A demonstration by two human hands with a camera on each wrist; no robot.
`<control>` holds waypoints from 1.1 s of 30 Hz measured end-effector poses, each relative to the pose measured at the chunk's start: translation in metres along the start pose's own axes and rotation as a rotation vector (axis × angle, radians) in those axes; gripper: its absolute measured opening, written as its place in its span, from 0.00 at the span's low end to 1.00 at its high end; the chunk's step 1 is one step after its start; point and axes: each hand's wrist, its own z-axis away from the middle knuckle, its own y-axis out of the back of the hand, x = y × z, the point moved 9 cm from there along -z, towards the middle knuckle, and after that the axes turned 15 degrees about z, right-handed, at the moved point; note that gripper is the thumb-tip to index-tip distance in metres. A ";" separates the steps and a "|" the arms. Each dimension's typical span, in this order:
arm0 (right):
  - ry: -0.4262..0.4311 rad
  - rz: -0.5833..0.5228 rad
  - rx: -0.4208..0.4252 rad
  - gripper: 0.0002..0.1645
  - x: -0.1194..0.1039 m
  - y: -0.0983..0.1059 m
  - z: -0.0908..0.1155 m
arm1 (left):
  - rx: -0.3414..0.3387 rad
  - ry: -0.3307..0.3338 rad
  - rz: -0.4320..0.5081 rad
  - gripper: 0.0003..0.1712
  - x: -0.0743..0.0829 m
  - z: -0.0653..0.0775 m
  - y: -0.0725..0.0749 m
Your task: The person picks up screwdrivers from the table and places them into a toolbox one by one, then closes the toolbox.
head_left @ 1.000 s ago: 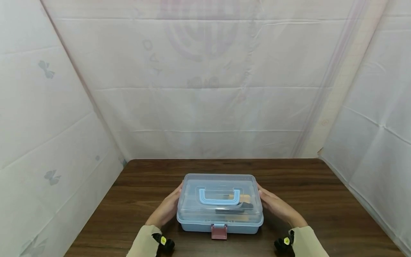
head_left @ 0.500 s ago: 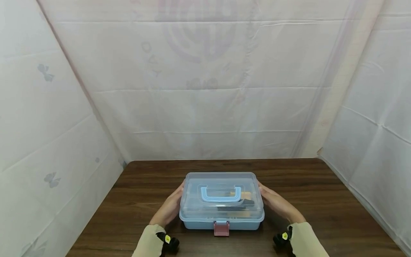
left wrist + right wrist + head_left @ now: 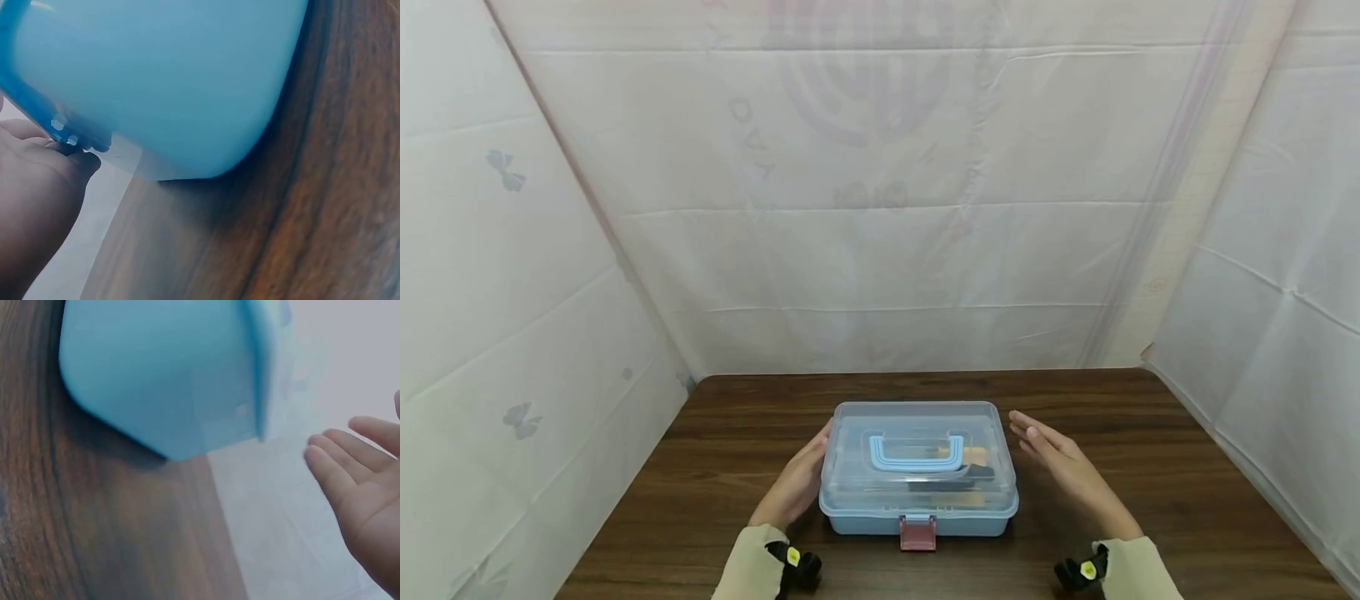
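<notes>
A blue plastic storage box [image 3: 917, 527] with a clear lid [image 3: 850, 433] and a light-blue carry handle [image 3: 916, 465] stands on the table. Its pink latch [image 3: 917, 534] hangs in front. Through the lid show blurred tan and dark items [image 3: 976, 472]. My left hand [image 3: 797, 479] rests along the box's left side; the left wrist view has its fingers [image 3: 37, 134] against the rim, tips partly hidden. Off the right side, apart from the box, my right hand [image 3: 1071, 471] is held with fingers extended. The right wrist view shows a gap between these fingertips [image 3: 312, 453] and the box.
The dark wood table [image 3: 745, 425] extends around the box on all sides. White sheeting hangs behind as a back wall [image 3: 880, 250], with more at the left [image 3: 512, 317] and right [image 3: 1277, 300]. Black cameras are strapped to both wrists.
Half a second ago both hands touched the box's sides. My right hand has since come off it and moved right. The left hand stays against the box, which has stood still since then.
</notes>
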 end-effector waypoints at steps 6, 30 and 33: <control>0.143 -0.003 0.143 0.27 -0.037 0.014 0.016 | 0.010 0.007 0.005 0.43 0.000 0.001 0.001; 0.189 -0.222 -0.607 0.27 -0.053 -0.103 0.058 | 0.005 -0.036 0.086 0.38 0.013 -0.002 -0.004; 0.130 -0.225 -0.643 0.29 -0.043 -0.114 0.061 | 0.009 -0.028 0.081 0.37 0.012 -0.003 -0.004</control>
